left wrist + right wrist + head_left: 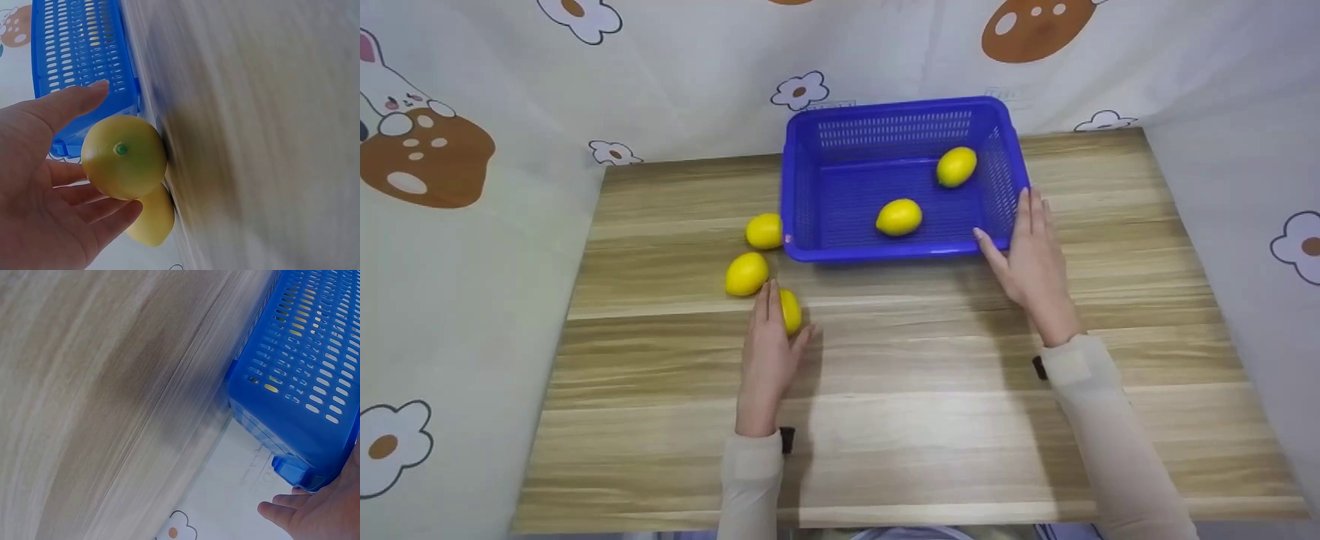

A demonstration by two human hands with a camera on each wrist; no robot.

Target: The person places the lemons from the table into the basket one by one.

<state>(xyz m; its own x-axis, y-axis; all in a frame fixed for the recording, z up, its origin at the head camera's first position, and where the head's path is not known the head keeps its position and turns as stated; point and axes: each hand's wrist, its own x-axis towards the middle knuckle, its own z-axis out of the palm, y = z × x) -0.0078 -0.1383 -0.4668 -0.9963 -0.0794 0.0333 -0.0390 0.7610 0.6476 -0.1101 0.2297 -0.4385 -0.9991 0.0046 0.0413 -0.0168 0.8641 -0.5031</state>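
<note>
In the head view, my left hand [769, 349] is at a yellow lemon [790, 311], its straight fingers along the lemon's left side and its thumb spread away on the right. The left wrist view shows this lemon [124, 157] on the table, green tip facing the camera, with the thumb apart from it. My right hand [1035, 262] rests at the front right corner of a blue plastic basket [896, 251], fingers straight along the right side and thumb over the front rim. Two lemons lie inside the basket, one nearer the front [899, 217] and one back right [957, 166].
Two more lemons lie left of the basket: one lemon [763, 231] against its left side, another lemon [746, 274] just in front. The wooden table [915, 420] meets patterned cloth [697, 75] behind and at both sides.
</note>
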